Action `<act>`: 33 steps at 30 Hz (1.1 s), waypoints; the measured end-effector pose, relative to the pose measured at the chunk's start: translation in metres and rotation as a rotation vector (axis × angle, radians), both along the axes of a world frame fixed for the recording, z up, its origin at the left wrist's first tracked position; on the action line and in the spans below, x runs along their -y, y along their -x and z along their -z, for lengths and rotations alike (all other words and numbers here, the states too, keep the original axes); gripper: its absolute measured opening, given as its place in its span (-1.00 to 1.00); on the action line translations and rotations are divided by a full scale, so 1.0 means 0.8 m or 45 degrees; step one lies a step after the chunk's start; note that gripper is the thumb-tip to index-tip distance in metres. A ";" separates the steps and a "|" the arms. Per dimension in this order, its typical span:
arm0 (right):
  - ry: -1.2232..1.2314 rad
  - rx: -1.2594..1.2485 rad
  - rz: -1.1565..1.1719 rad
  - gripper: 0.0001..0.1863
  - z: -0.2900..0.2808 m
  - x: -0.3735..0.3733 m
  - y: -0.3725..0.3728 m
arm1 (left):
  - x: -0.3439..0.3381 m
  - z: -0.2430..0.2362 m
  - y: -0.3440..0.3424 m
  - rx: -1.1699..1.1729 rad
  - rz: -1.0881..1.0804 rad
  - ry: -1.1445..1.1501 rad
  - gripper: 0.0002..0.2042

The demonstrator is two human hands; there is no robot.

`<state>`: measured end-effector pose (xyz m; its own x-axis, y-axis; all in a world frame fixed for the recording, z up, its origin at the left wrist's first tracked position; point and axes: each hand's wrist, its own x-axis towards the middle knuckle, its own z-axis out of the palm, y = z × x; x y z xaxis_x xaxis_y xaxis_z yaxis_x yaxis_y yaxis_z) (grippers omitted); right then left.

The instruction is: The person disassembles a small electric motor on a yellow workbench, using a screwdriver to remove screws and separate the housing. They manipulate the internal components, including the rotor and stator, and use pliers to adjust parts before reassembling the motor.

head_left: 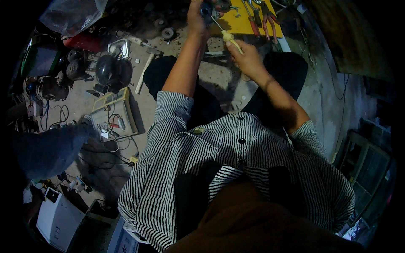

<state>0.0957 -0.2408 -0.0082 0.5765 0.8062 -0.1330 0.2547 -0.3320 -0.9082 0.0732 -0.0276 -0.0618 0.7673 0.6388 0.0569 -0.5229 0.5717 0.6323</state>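
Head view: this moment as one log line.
left hand: holds dark part; right hand: holds yellow-handled screwdriver, shaft toward part; nearby: pliers on yellow sheet

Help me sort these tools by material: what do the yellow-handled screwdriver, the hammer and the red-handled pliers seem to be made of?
Screwdriver: smooth, pale-yellow handle, probably plastic; its thin, greyish shaft looks like metal. Hammer: pale, matte handle, perhaps wood; dull dark head, likely steel. Pliers: red grips, probably plastic or rubber sleeves; dark nose suggests metal.
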 end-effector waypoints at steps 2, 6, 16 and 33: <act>-0.052 0.321 -0.011 -0.60 0.005 0.007 -0.004 | 0.008 -0.012 0.004 -0.078 0.047 0.016 -0.46; -0.079 0.652 0.025 -0.59 0.007 0.014 -0.005 | 0.002 0.015 -0.005 -0.026 -0.107 0.043 -0.49; 0.094 -0.612 -0.072 -0.63 -0.088 0.026 -0.008 | 0.003 -0.032 0.032 0.252 0.177 0.182 -0.45; 0.217 -0.669 -0.137 -0.64 -0.107 0.028 -0.020 | 0.004 -0.054 0.031 0.419 0.349 0.055 -0.39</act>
<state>0.1116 -0.2630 0.0771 0.3133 0.7989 -0.5134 -0.1770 -0.4820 -0.8581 0.0481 -0.0308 -0.0188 0.8544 0.4211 0.3045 -0.5178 0.7398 0.4297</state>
